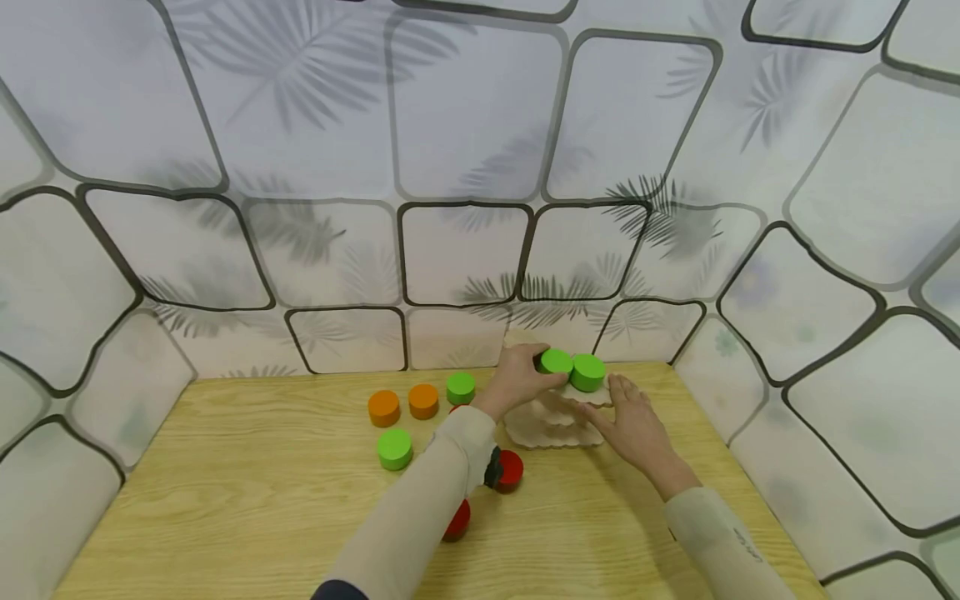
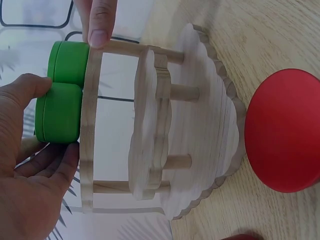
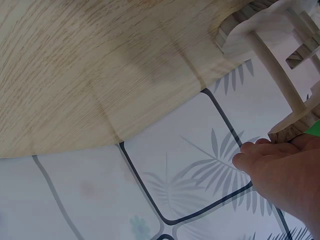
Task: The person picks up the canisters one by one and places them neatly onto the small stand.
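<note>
A tiered wooden stand [image 2: 145, 120] with scalloped shelves on dowel posts rises from the table. Two green cylindrical blocks sit side by side on its top shelf. My left hand [image 1: 519, 379] holds the left green block [image 1: 556, 362], thumb and fingers on its sides in the left wrist view. Against it is the other green block [image 1: 588, 372]. At the right end of the top shelf, my right hand [image 1: 637, 423] holds the shelf's edge, thumb in front and fingers at the side. In the right wrist view the fingertips are partly hidden by the hand.
On the wooden table [image 1: 247, 483], left of the stand, lie two orange blocks [image 1: 384, 408] and two more green blocks [image 1: 394, 449]. Red blocks [image 1: 510, 471] lie near the left forearm, some partly hidden beneath it. Patterned walls [image 1: 465, 250] enclose the back and sides.
</note>
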Demonstrator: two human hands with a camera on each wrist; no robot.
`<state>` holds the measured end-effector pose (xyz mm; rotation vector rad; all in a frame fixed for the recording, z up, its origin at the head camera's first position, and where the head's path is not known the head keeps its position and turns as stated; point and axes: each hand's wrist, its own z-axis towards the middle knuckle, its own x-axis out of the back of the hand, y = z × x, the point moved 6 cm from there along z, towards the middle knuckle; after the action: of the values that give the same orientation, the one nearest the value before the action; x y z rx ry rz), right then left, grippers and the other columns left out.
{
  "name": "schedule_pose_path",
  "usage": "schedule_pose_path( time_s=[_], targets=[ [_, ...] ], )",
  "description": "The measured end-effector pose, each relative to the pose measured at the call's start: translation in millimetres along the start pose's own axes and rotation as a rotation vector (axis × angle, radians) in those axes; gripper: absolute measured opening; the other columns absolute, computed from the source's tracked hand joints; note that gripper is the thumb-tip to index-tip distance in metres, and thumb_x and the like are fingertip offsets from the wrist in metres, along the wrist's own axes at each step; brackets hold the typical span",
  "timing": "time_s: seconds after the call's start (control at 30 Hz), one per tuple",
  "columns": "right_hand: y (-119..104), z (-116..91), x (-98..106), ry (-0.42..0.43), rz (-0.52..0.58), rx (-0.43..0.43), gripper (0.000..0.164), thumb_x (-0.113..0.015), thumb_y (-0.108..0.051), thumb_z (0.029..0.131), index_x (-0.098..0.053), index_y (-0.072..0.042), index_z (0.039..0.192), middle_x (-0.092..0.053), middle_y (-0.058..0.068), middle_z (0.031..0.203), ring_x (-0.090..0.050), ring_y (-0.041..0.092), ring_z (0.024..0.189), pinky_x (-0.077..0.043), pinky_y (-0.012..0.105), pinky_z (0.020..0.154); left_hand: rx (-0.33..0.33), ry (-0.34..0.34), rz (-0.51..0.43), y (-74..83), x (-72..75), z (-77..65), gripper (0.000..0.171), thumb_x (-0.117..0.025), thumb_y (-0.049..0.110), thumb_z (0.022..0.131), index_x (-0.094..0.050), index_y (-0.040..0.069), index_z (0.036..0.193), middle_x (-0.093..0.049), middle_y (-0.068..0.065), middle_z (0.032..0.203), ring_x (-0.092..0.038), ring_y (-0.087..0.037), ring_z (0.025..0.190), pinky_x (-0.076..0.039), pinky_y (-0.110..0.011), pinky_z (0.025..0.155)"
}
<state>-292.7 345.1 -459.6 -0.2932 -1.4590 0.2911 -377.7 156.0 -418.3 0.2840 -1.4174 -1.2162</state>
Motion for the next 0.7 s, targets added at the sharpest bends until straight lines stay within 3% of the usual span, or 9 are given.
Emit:
schedule_pose_path(
  time_s=[0.27, 0.53, 0.7],
  targets=[
    [0.0, -0.4, 0.7, 0.012, 0.009, 0.008, 0.096, -0.051, -0.06, 0.107, -0.022, 0.015, 0.161, -0.023, 0.039, 0.166, -0.023, 0.06, 0.152, -0.023, 0.071, 0.123, 0.007, -0.004, 0.063, 3.2, -2.5, 1.1, 0.047, -0.079, 0.031, 0.094, -0.071, 0.005, 0.133, -0.076, -0.01, 0.123, -0.069, -0.02, 0.106, -0.057, -0.026, 0.085],
    [-0.4, -0.3, 0.1, 0.042, 0.005, 0.03, 0.095, -0.052, -0.057, 0.107, -0.023, 0.017, 0.159, -0.026, 0.041, 0.164, -0.027, 0.059, 0.152, -0.022, 0.07, 0.124, -0.007, -0.04, 0.033, 7.3, -4.7, 0.7, 0.034, -0.079, 0.029, 0.095, -0.074, 0.008, 0.121, -0.076, -0.006, 0.108, -0.062, -0.009, 0.085, -0.052, -0.021, 0.073],
    [-0.9, -0.3, 0.7, 0.064, -0.003, 0.04, 0.093, -0.054, -0.054, 0.107, -0.024, 0.018, 0.158, -0.029, 0.042, 0.162, -0.03, 0.058, 0.151, -0.022, 0.07, 0.125, -0.022, -0.042, 0.036, 9.6, -5.8, 1.4, 0.033, -0.079, 0.028, 0.095, -0.074, 0.008, 0.12, -0.076, -0.006, 0.107, -0.061, -0.008, 0.084, -0.051, -0.02, 0.073]
  ],
)
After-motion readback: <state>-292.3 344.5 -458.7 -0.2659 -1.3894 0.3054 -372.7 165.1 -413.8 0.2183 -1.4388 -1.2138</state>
